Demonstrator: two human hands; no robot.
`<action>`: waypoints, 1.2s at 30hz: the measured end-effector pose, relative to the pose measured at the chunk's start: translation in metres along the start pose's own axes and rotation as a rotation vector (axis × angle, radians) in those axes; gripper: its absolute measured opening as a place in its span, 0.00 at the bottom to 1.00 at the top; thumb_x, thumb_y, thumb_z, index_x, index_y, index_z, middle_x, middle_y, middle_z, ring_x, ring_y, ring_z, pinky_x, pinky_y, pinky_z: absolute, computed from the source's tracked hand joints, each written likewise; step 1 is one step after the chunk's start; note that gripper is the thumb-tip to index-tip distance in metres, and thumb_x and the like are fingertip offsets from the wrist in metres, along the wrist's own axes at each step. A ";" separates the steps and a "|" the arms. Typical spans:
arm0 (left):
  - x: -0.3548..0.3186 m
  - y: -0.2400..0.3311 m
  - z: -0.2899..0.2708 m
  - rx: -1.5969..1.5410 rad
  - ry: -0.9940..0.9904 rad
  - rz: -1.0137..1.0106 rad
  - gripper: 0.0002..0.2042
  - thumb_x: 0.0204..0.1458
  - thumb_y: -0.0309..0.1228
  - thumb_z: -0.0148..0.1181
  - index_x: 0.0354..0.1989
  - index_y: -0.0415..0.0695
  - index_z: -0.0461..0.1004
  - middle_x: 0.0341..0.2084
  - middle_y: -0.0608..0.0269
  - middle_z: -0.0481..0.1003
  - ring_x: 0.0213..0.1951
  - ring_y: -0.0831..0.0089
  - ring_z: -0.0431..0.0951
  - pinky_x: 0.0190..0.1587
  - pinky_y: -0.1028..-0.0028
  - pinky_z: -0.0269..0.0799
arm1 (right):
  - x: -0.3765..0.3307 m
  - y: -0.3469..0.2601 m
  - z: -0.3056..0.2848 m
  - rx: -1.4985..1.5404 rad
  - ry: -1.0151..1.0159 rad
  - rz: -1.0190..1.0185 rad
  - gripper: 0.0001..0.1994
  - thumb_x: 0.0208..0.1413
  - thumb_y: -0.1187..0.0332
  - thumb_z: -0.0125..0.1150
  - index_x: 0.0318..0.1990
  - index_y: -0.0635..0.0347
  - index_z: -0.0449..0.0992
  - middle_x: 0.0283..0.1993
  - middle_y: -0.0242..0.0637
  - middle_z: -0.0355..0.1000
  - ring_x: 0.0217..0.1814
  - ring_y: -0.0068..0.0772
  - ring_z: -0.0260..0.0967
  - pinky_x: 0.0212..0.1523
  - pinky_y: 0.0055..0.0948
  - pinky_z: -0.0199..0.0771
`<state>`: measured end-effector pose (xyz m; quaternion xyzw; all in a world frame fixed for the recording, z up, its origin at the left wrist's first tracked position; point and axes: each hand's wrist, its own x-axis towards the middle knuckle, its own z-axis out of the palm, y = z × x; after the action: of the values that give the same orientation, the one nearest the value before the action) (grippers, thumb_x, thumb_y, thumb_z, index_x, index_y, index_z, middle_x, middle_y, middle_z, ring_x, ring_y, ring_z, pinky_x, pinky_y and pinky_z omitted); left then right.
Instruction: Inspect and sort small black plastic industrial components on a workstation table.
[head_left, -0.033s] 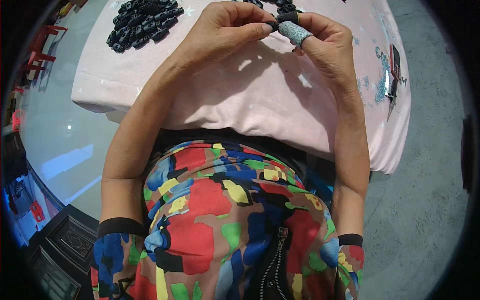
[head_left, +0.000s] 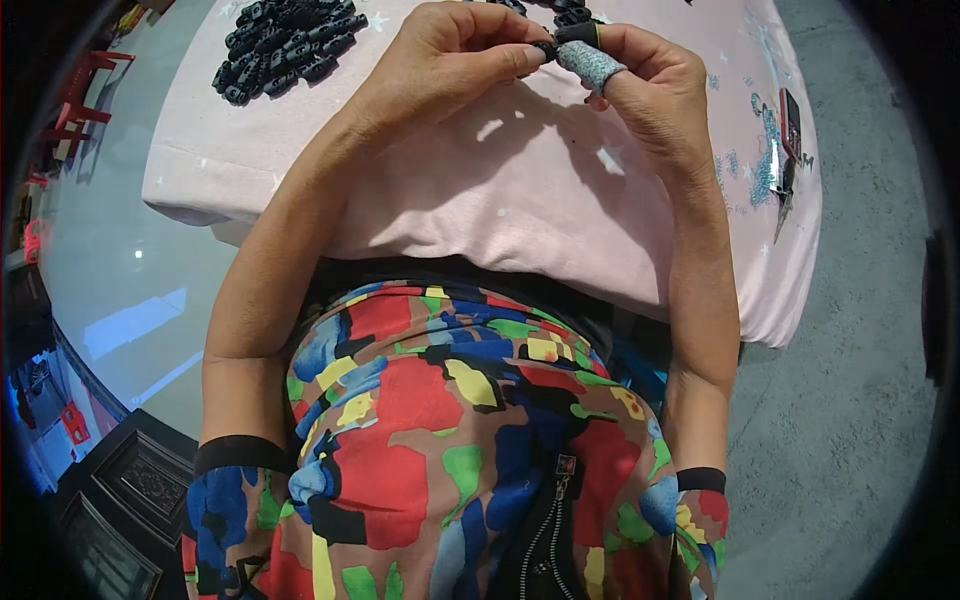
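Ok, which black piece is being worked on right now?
Start at the pink cloth over the table, then its far edge where both hands meet. The small black piece is pinched between the left hand and right hand, beside the grey-wrapped fingertip, apart from the heap.

One view only, from the head, looking steeply down over the person's chest onto the pink cloth-covered table. It sits close: the patterned top fills the lower frame just below the table's near edge. The fisheye bends that edge, and a dark rim rings the picture.
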<state>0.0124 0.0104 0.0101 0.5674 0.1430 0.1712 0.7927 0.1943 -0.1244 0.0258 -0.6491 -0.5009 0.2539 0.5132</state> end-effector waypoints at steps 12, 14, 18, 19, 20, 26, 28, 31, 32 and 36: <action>0.001 -0.004 -0.002 0.047 0.010 0.046 0.06 0.63 0.23 0.60 0.45 0.36 0.79 0.32 0.69 0.79 0.32 0.83 0.77 0.36 0.81 0.74 | -0.002 -0.003 0.011 -0.034 0.028 -0.049 0.13 0.56 0.81 0.60 0.48 0.66 0.84 0.37 0.33 0.81 0.35 0.19 0.77 0.37 0.19 0.80; 0.001 -0.003 0.000 0.017 0.006 0.049 0.06 0.63 0.23 0.60 0.45 0.36 0.79 0.32 0.69 0.79 0.32 0.83 0.77 0.36 0.81 0.74 | -0.003 -0.003 0.011 -0.051 0.038 -0.058 0.13 0.56 0.81 0.60 0.48 0.66 0.84 0.38 0.33 0.81 0.36 0.19 0.77 0.38 0.19 0.81; 0.002 -0.007 -0.001 0.051 0.030 0.056 0.05 0.63 0.22 0.59 0.44 0.36 0.79 0.32 0.67 0.80 0.33 0.82 0.78 0.36 0.80 0.75 | -0.003 -0.014 0.019 0.047 0.044 0.051 0.08 0.57 0.81 0.63 0.42 0.67 0.83 0.36 0.32 0.81 0.33 0.17 0.74 0.34 0.19 0.76; 0.002 -0.007 -0.002 0.035 0.031 0.049 0.05 0.63 0.21 0.59 0.44 0.36 0.79 0.33 0.66 0.80 0.34 0.81 0.78 0.36 0.79 0.75 | -0.002 -0.023 0.023 0.146 0.051 0.140 0.04 0.57 0.81 0.63 0.38 0.68 0.83 0.34 0.31 0.80 0.30 0.15 0.71 0.29 0.19 0.72; 0.004 -0.013 -0.007 0.036 0.034 0.048 0.05 0.63 0.21 0.59 0.44 0.36 0.79 0.33 0.66 0.80 0.34 0.81 0.78 0.36 0.79 0.75 | -0.002 -0.028 0.024 0.148 0.049 0.140 0.04 0.57 0.81 0.63 0.38 0.68 0.83 0.34 0.31 0.80 0.30 0.15 0.71 0.29 0.19 0.72; -0.003 0.000 0.009 -0.157 0.023 0.058 0.05 0.63 0.21 0.58 0.43 0.35 0.79 0.32 0.65 0.80 0.33 0.80 0.78 0.36 0.79 0.75 | -0.004 -0.038 0.029 -0.013 0.069 0.091 0.04 0.59 0.79 0.63 0.34 0.69 0.82 0.28 0.24 0.76 0.28 0.11 0.66 0.26 0.19 0.67; -0.003 0.003 0.011 -0.068 0.106 0.033 0.05 0.63 0.20 0.57 0.43 0.35 0.79 0.32 0.64 0.79 0.32 0.79 0.78 0.35 0.78 0.76 | -0.004 -0.035 0.028 -0.097 0.072 -0.037 0.04 0.59 0.79 0.62 0.35 0.69 0.82 0.27 0.25 0.76 0.28 0.13 0.67 0.26 0.20 0.67; -0.003 0.008 0.017 -0.109 0.187 -0.085 0.05 0.63 0.21 0.57 0.43 0.35 0.78 0.31 0.63 0.79 0.32 0.78 0.78 0.36 0.77 0.77 | -0.005 -0.036 0.038 -0.089 0.152 0.034 0.04 0.59 0.80 0.61 0.36 0.70 0.82 0.27 0.27 0.77 0.29 0.14 0.68 0.27 0.21 0.68; 0.000 0.004 0.014 -0.145 0.159 -0.050 0.05 0.63 0.22 0.58 0.43 0.35 0.78 0.31 0.62 0.79 0.32 0.77 0.78 0.36 0.77 0.78 | -0.004 -0.038 0.037 -0.089 0.153 0.031 0.04 0.59 0.80 0.61 0.36 0.70 0.82 0.27 0.27 0.77 0.29 0.14 0.68 0.27 0.21 0.68; 0.007 0.002 0.001 -0.043 0.102 0.025 0.06 0.64 0.26 0.59 0.45 0.38 0.79 0.32 0.64 0.80 0.32 0.79 0.78 0.36 0.78 0.76 | -0.007 -0.050 0.041 -0.056 0.138 0.008 0.05 0.58 0.79 0.61 0.38 0.69 0.82 0.31 0.29 0.77 0.30 0.15 0.68 0.29 0.23 0.68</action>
<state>0.0195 0.0131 0.0117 0.5423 0.1724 0.2128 0.7943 0.1373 -0.1152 0.0565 -0.6811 -0.4685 0.1963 0.5273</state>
